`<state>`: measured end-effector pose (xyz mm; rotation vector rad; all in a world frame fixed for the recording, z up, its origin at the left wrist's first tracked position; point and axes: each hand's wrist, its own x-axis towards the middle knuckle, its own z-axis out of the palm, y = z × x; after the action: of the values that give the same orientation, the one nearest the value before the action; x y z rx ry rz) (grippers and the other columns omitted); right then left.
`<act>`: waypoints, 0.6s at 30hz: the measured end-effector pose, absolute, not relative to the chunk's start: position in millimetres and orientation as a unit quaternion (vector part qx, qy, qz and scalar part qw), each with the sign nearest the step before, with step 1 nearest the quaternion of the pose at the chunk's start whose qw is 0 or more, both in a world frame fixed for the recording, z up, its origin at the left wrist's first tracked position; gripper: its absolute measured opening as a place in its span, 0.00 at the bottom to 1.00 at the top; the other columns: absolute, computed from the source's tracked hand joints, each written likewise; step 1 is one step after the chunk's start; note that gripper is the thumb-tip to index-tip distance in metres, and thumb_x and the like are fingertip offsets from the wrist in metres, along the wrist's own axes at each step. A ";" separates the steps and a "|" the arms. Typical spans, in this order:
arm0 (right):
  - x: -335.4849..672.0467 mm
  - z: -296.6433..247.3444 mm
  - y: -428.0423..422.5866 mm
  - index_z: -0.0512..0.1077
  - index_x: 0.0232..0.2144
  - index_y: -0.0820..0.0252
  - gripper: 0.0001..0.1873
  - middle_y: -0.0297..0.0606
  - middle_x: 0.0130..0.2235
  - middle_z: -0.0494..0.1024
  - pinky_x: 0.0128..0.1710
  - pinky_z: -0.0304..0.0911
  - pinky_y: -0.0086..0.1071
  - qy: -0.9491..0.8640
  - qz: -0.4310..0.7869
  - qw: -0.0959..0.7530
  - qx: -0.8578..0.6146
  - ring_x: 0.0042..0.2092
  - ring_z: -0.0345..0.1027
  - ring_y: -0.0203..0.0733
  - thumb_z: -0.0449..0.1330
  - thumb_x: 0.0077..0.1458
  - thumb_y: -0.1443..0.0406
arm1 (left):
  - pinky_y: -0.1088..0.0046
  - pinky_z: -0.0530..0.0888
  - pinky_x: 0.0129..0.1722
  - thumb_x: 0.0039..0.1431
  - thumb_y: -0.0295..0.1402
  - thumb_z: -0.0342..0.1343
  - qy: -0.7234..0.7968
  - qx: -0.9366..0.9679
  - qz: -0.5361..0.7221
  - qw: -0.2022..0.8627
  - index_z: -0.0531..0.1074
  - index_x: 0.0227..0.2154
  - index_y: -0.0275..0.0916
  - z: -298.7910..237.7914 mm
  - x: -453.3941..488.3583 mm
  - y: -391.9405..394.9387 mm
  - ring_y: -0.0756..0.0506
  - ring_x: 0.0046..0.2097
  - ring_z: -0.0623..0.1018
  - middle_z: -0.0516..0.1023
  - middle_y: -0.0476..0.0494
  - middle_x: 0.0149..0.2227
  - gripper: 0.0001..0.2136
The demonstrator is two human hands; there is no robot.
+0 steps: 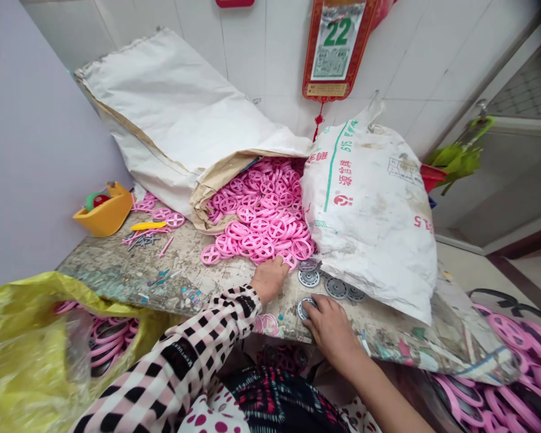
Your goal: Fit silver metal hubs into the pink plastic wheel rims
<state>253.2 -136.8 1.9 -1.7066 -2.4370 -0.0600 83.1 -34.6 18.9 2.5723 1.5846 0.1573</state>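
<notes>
My left hand (270, 281), in a checkered sleeve, reaches to the front edge of a heap of pink spoked rings (261, 210). Its fingers are bent onto a pink ring (287, 260) at that edge, partly hidden by the hand. Close to the table's front, my right hand (327, 322) has its thumb and fingers closed on a grey toothed disc (303, 309), which lies on or just above the table. Further grey discs (309, 278) lie beyond it, some partly under a white sack.
The heap spills from a large white sack (175, 114); a full printed sack (369, 210) stands at right. At left are a yellow tape dispenser (106, 213) and a yellow knife (148, 226). A yellow bag (22, 343) and pink wheels (514, 385) flank the worn table (112, 264).
</notes>
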 end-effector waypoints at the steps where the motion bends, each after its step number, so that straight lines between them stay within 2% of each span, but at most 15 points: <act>1: 253.3 5.7 -134.6 0.71 0.47 0.55 0.17 0.44 0.49 0.71 0.46 0.58 0.41 -0.813 -0.003 0.084 -0.577 0.50 0.61 0.50 0.59 0.53 0.65 | 0.64 0.70 0.42 0.60 0.24 0.44 0.512 0.854 0.071 0.064 0.70 0.41 0.36 20.0 80.2 -37.5 0.42 0.43 0.73 0.69 0.36 0.43 0.12; 3: 254.7 10.6 -130.4 0.70 0.47 0.55 0.19 0.44 0.46 0.71 0.44 0.58 0.41 -0.801 0.035 0.102 -0.590 0.47 0.62 0.50 0.60 0.51 0.65 | 0.63 0.68 0.47 0.60 0.26 0.45 0.491 0.856 0.132 0.094 0.71 0.38 0.37 21.1 72.6 -46.6 0.42 0.47 0.71 0.70 0.37 0.44 0.10; 5: 257.9 11.6 -125.9 0.69 0.48 0.58 0.20 0.44 0.43 0.71 0.44 0.58 0.39 -0.784 0.086 0.146 -0.597 0.45 0.62 0.49 0.59 0.51 0.65 | 0.63 0.67 0.50 0.59 0.27 0.48 0.496 0.816 0.223 0.196 0.70 0.34 0.37 20.5 63.8 -58.6 0.43 0.48 0.70 0.72 0.40 0.44 0.06; 7: 260.5 10.2 -120.9 0.70 0.45 0.61 0.16 0.43 0.39 0.71 0.43 0.59 0.37 -0.757 0.158 0.212 -0.598 0.43 0.63 0.46 0.56 0.53 0.65 | 0.66 0.69 0.46 0.57 0.29 0.52 0.510 0.695 0.321 0.393 0.68 0.31 0.37 18.8 55.9 -71.7 0.45 0.43 0.73 0.74 0.44 0.38 0.02; 9: 259.1 9.1 -116.3 0.72 0.38 0.60 0.11 0.40 0.36 0.71 0.41 0.60 0.36 -0.707 0.239 0.290 -0.599 0.39 0.65 0.43 0.54 0.54 0.62 | 0.69 0.71 0.40 0.54 0.33 0.56 0.500 0.504 0.382 0.592 0.66 0.30 0.37 18.0 51.1 -84.5 0.48 0.36 0.75 0.75 0.47 0.32 0.06; 11: 251.3 10.3 -113.6 0.70 0.35 0.60 0.11 0.37 0.33 0.71 0.37 0.60 0.34 -0.632 0.311 0.379 -0.601 0.35 0.65 0.41 0.55 0.53 0.59 | 0.71 0.72 0.37 0.51 0.35 0.61 0.465 0.343 0.402 0.711 0.64 0.30 0.37 19.4 50.4 -96.2 0.48 0.33 0.77 0.75 0.47 0.30 0.11; 14: 230.4 15.4 -116.1 0.68 0.36 0.59 0.14 0.35 0.31 0.71 0.34 0.61 0.33 -0.547 0.350 0.478 -0.591 0.32 0.64 0.39 0.57 0.53 0.56 | 0.71 0.73 0.38 0.49 0.32 0.63 0.409 0.229 0.413 0.781 0.64 0.34 0.37 25.0 56.0 -110.2 0.48 0.34 0.78 0.77 0.45 0.32 0.13; 18: 207.3 18.7 -129.2 0.70 0.34 0.59 0.12 0.37 0.34 0.68 0.40 0.61 0.36 -0.613 0.238 0.481 -0.580 0.38 0.62 0.41 0.56 0.55 0.57 | 0.71 0.75 0.35 0.48 0.30 0.63 0.373 0.186 0.421 0.806 0.67 0.38 0.36 31.7 64.9 -121.5 0.49 0.32 0.78 0.76 0.44 0.34 0.15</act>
<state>207.3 -129.2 18.7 -1.4152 -1.4936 0.5799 64.9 -121.5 31.7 0.3972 0.7991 0.9001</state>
